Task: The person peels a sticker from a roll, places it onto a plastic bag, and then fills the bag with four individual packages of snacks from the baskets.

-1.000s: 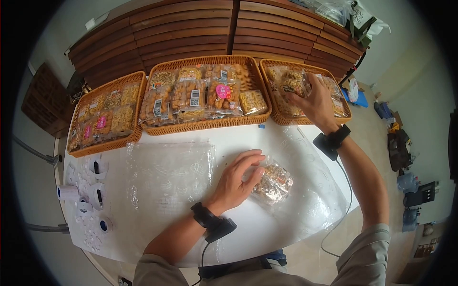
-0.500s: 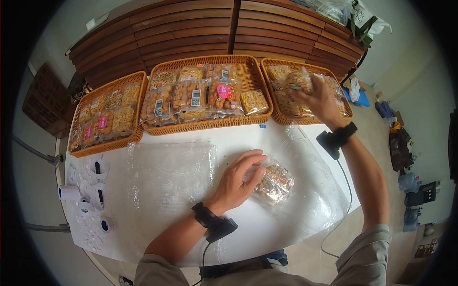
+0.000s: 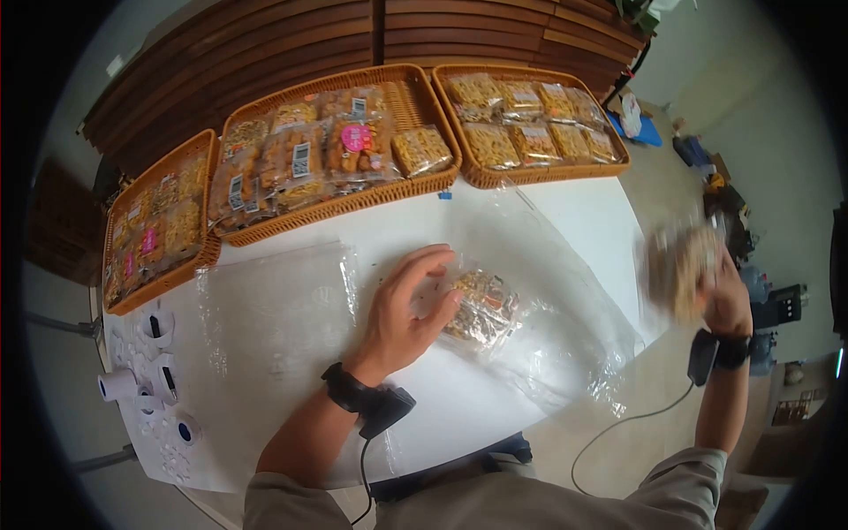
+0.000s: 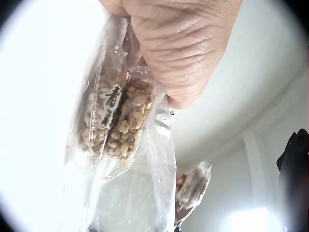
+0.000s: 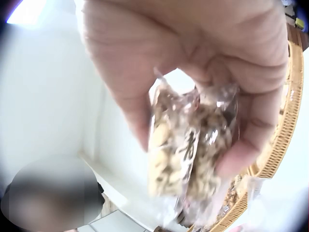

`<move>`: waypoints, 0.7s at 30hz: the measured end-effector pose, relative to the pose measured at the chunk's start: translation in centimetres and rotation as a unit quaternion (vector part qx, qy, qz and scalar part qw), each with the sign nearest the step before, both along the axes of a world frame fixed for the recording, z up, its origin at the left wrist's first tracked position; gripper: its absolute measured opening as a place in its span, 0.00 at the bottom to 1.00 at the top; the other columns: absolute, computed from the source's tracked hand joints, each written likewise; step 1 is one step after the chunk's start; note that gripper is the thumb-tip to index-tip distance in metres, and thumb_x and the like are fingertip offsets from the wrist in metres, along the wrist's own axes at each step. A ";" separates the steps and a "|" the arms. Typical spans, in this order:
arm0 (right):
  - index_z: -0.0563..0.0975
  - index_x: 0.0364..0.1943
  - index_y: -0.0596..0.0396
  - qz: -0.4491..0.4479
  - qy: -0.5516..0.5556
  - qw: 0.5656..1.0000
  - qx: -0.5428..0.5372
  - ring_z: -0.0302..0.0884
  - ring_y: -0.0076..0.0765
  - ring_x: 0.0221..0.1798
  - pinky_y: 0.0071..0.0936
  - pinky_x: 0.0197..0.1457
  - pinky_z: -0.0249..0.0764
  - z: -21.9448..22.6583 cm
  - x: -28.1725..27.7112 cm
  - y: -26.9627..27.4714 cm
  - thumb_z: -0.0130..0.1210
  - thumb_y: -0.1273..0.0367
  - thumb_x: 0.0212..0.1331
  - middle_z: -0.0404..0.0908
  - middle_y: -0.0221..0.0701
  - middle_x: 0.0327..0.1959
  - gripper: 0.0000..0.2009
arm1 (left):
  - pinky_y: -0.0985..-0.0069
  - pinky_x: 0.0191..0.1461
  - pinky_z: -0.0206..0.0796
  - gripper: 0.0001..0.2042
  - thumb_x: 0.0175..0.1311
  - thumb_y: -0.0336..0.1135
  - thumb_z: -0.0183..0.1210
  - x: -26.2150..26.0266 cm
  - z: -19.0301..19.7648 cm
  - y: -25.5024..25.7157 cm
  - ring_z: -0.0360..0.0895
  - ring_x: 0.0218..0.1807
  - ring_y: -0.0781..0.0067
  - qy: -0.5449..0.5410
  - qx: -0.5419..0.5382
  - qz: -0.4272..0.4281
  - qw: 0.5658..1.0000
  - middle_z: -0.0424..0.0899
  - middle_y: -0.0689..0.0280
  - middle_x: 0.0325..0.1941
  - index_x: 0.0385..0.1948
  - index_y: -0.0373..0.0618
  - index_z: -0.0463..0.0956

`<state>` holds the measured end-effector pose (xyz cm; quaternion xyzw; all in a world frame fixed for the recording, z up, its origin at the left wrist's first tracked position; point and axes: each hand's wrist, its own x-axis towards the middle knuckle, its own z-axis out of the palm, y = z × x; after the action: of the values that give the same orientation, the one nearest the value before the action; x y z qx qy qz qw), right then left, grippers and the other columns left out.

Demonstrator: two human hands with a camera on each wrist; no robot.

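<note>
My left hand (image 3: 402,314) is curled at the end of a clear plastic bag (image 3: 565,327) on the white table. Wrapped snack packs (image 3: 481,309) lie close by its thumb. The left wrist view shows nut packs (image 4: 113,121) standing side by side within clear plastic, with that hand's fingers partly hidden behind it. Out past the table's right edge, my right hand (image 3: 729,296) holds wrapped snack packs (image 3: 689,269), blurred in the head view. Seen from the right wrist, two nut packs (image 5: 188,150) stand pressed together between the thumb and fingers.
Wicker baskets of snack packs line the back: left (image 3: 212,256), middle (image 3: 424,97) and right (image 3: 442,93). A flat stack of clear bags (image 3: 274,309) lies left of my left hand. Label rolls (image 3: 117,384) and scraps sit at the table's left edge. A cable (image 3: 618,420) hangs from my right wrist.
My right hand has lifted snack packs out of the right basket and swung right and towards me. The head view has shifted right. My left hand stays by the bag.
</note>
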<state>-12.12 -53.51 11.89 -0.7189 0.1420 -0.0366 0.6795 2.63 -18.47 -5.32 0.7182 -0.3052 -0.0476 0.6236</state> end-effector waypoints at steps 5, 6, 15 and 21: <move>0.77 0.51 0.66 0.367 0.178 0.902 -0.140 0.84 0.35 0.47 0.29 0.53 0.80 0.2 -5.6 -1.8 0.82 0.65 0.37 0.85 0.41 0.44 0.35 | 0.71 0.60 0.69 0.21 0.61 0.27 0.61 0.2 -0.3 0.0 0.78 0.52 0.66 -0.015 0.011 -0.012 1.000 0.78 0.58 0.62 0.57 0.35 0.73; 0.78 0.51 0.66 0.365 0.226 0.879 -0.205 0.85 0.35 0.46 0.28 0.52 0.80 0.3 -6.9 -1.1 0.82 0.64 0.37 0.86 0.41 0.43 0.35 | 0.71 0.61 0.69 0.21 0.61 0.27 0.61 0.2 -0.3 0.0 0.78 0.53 0.65 -0.015 0.012 -0.013 1.000 0.77 0.57 0.62 0.58 0.35 0.73; 0.79 0.54 0.58 0.202 0.429 0.851 -0.225 0.83 0.32 0.48 0.28 0.54 0.77 -3.0 -8.1 2.8 0.76 0.64 0.45 0.86 0.35 0.45 0.29 | 0.70 0.63 0.67 0.23 0.62 0.26 0.60 0.3 -0.5 0.1 0.77 0.56 0.64 -0.019 0.019 -0.023 0.999 0.76 0.56 0.63 0.61 0.36 0.71; 0.76 0.56 0.64 0.083 0.293 0.952 0.027 0.82 0.34 0.51 0.32 0.58 0.76 -5.5 -7.9 1.6 0.71 0.70 0.53 0.85 0.37 0.49 0.26 | 0.69 0.63 0.67 0.23 0.63 0.27 0.60 0.2 -0.4 0.2 0.77 0.56 0.63 -0.014 0.022 -0.030 0.999 0.77 0.56 0.62 0.61 0.36 0.71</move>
<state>-20.02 -51.93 6.37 -0.6885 0.2761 0.2361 0.6277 2.84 -18.28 -5.70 0.7230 -0.3340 -0.0630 0.6014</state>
